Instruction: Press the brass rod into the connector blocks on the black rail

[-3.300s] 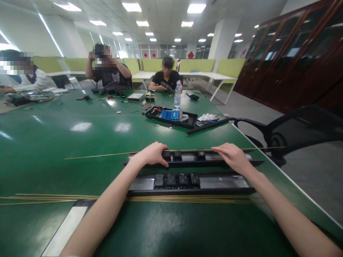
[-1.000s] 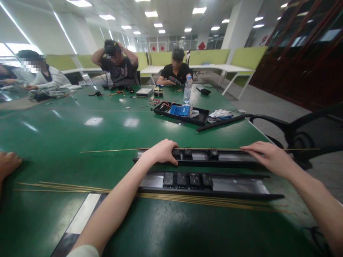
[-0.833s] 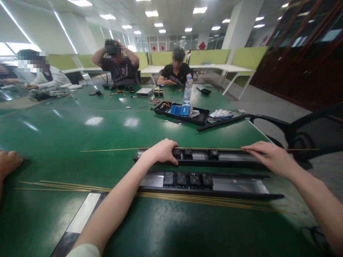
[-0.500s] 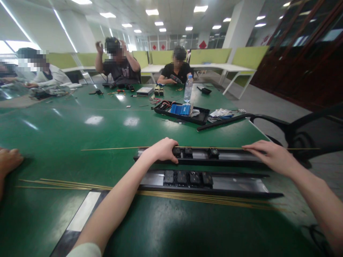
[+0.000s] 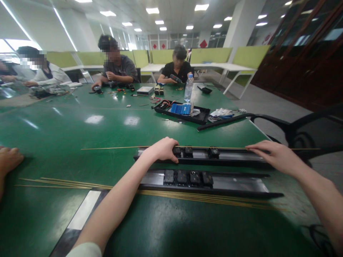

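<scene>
A co-worker's hand (image 5: 10, 159) rests on the worktop (image 5: 53, 132) near nine o'clock. Loose rods (image 5: 77, 185) start around eight and run below the near channel (image 5: 235, 182); a panel (image 5: 84, 210) lies partly under the left forearm, also at eight. A single rod (image 5: 107, 148) begins at nearly nine and stretches along the far channel (image 5: 241, 156) and past its right end. Just below centre, at six, the left hand (image 5: 163, 148) is clamped across the far channel, thumb on the near wall; whether its fingers also pin the rod, one cannot tell. Three blocks (image 5: 188, 151) show there, the leftmost partly hidden; four sit side by side in the near channel. A bottle (image 5: 188, 89) stands towards one, behind a tray (image 5: 203, 117). Just past three, the right hand (image 5: 270, 153) pinches the rod, fingertips together. The step looks like lining rod with channel edge; any shift calls for a light pinch and a steady channel.
</scene>
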Action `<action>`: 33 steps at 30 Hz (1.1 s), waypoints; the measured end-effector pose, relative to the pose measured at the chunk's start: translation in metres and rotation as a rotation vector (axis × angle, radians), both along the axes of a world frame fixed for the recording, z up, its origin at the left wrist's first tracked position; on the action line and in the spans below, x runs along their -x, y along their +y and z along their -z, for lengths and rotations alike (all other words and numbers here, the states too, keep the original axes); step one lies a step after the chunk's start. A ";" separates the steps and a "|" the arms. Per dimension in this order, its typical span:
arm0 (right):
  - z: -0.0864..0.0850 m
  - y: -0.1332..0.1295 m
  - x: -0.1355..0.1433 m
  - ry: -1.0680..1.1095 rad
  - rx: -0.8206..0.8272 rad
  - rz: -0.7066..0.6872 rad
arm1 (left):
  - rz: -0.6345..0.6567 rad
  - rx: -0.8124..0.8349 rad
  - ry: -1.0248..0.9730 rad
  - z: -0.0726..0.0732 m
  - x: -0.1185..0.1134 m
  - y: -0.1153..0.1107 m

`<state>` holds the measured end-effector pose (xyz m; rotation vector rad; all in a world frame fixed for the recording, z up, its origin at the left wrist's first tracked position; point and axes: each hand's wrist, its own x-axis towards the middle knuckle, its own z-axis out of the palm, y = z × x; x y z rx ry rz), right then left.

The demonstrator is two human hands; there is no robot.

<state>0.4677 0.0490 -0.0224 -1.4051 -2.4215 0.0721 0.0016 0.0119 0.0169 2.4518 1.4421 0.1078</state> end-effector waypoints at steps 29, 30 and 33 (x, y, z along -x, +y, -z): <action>-0.005 0.003 -0.027 -0.076 0.037 0.083 | -0.006 -0.053 0.059 0.003 -0.003 -0.002; -0.005 0.003 -0.028 -0.078 0.040 0.089 | -0.010 -0.062 0.069 0.003 -0.004 -0.002; -0.004 0.003 -0.030 -0.073 0.043 0.109 | -0.017 -0.070 0.074 0.004 -0.005 -0.002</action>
